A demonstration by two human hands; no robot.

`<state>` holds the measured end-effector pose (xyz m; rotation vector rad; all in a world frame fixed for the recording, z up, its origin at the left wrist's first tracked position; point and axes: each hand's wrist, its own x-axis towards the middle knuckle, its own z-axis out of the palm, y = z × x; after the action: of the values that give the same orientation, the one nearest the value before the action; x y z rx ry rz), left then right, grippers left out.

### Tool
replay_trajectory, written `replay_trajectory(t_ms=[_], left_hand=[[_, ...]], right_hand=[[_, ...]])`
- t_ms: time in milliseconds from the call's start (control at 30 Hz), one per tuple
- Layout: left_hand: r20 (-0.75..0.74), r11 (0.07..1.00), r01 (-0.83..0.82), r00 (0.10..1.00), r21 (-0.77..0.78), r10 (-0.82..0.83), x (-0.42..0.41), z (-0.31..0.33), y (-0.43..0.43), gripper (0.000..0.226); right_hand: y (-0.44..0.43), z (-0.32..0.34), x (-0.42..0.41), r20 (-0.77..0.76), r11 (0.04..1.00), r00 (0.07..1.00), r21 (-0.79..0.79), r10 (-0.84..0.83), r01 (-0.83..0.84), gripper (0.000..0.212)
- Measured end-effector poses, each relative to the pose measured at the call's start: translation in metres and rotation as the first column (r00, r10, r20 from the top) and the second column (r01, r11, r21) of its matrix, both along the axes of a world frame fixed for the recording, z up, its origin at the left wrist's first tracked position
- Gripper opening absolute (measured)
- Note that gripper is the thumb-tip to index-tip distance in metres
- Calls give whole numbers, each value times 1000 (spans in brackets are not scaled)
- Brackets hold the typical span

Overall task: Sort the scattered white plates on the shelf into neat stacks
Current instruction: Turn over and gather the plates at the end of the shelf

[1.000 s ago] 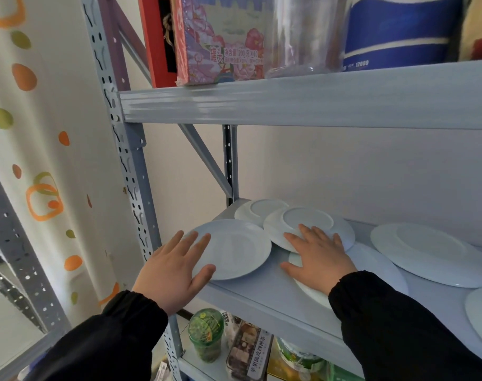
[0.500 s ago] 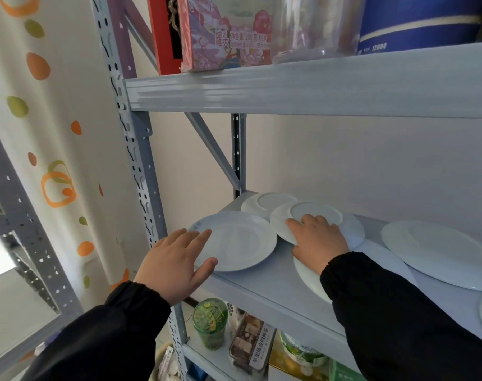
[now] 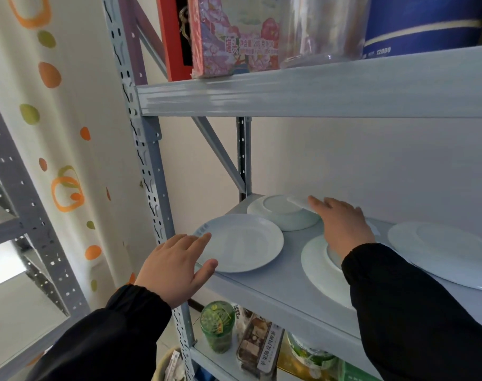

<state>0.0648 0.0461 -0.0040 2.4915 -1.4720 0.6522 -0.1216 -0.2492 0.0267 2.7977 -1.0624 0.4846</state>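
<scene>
Two hands are reaching onto a grey metal shelf of glossy white plates.

The left hand is lying flat with fingers spread, its fingertips touching the near rim of a round plate sitting face up at the shelf's left front corner. The right hand is resting fingers-extended, gripping nothing, over an upside-down plate near the back post, with another inverted plate lying under its wrist. A larger plate is lying flat to the right.
</scene>
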Motion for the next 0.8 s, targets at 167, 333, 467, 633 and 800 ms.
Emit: replay_trajectory(t_ms=[167, 333, 467, 633, 800], left_hand=[[7, 1000, 3, 1000, -16, -2, 1, 4, 3, 65], [1, 1000, -13, 1000, -26, 13, 5, 6, 7, 66], [-15, 999, -23, 1000, -22, 23, 8, 4, 10, 68], [-30, 999, -31, 999, -17, 31, 10, 5, 14, 68], [-43, 998, -53, 998, -25, 52, 9, 2, 16, 66]], right_hand=[[-15, 26, -10, 338, 993, 933, -43, 120, -112, 74], [-8, 47, -3, 671, 963, 692, -154, 266, -221, 57], [15, 41, 15, 878, 913, 478, 183, 14, -365, 50], [29, 0, 44, 800, 647, 501, 578, -330, -498, 48], [24, -19, 57, 677, 471, 610, 731, -412, -493, 58]])
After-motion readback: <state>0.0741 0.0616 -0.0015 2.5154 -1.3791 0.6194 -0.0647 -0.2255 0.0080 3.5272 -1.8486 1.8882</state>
